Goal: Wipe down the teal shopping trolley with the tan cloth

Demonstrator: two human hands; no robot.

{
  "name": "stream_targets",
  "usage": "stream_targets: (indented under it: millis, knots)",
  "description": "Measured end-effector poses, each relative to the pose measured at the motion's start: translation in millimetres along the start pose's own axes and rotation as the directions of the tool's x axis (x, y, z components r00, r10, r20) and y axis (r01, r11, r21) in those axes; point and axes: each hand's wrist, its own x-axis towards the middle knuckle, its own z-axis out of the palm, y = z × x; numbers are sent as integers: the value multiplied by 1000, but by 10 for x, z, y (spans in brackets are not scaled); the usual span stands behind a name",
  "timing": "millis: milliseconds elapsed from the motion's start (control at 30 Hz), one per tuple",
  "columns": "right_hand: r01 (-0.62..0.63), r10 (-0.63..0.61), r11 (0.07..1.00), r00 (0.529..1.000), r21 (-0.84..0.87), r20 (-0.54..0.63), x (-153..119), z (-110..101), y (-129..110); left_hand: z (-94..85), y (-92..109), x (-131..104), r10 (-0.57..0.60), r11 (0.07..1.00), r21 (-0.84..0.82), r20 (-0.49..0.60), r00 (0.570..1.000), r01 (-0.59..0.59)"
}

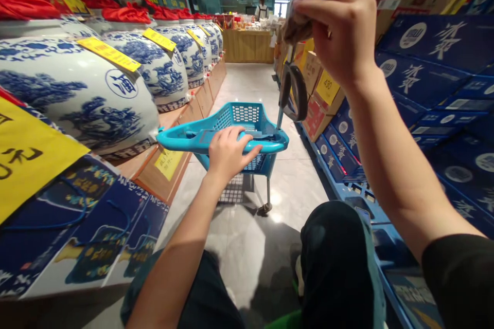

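Observation:
My left hand (227, 151) is closed over the handle of a light-blue plastic shopping cart (181, 140), its thumb lying along the near rim. The cart stands on the floor in front of my knees, and its mesh basket faces away from me. Raised at the upper right, my right hand (339, 23) pinches a blurred brownish thing (296, 28), whose kind I cannot make out. Below that hand, a thin silver shaft with a black loop handle (296, 93) rises by the cart's right corner. Whether it connects with the brownish thing is unclear.
Large blue-and-white wine jars (111, 92) with red cloth tops line the left shelf. Stacked blue boxes (424, 41) stand on a blue pallet (363, 198) to the right. Gift boxes (88, 216) sit near left. A person (261, 9) stands behind a far wooden counter (247, 46).

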Motion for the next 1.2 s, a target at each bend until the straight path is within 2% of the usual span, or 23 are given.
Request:
stream_targets:
  millis: [67, 167, 300, 367, 467, 533, 700, 900, 1067, 1200]
  knots:
    - [-54, 54, 998, 999, 21, -10, -59, 73, -1, -8, -15, 2, -6, 1000, -5, 2, 1000, 6]
    - [-63, 60, 996, 997, 59, 58, -287, 235, -71, -20, -47, 14, -6, 1000, -11, -1, 1000, 6]
    - [-42, 45, 999, 995, -29, 86, -482, 394, -92, -30, -110, 26, -28, 999, -27, -4, 1000, 27]
    - [-72, 73, 997, 996, -40, 41, -459, 441, -69, -31, -158, 18, -45, 998, -42, -6, 999, 45]
    - [-129, 132, 991, 989, 44, -69, -391, 514, -70, -37, -256, -12, -53, 996, -67, -14, 998, 52]
    - [-131, 138, 987, 987, 94, -77, -380, 560, -98, -49, -327, -38, -43, 995, -88, -25, 999, 40]
    - [-40, 35, 981, 999, 188, 29, -472, 571, -177, -122, -421, -96, -41, 991, -127, -29, 999, 37]
    - [-50, 75, 959, 994, 280, -79, -737, 517, -344, -224, -394, -153, -21, 991, -130, -48, 999, 15]
    - [-24, 64, 945, 992, 325, -112, -870, 573, -237, -257, -422, -199, 54, 980, -187, -55, 997, -64]
    - [-67, 106, 954, 987, 292, -118, -870, 641, -200, -265, -475, -195, 48, 969, -241, -52, 997, -59]
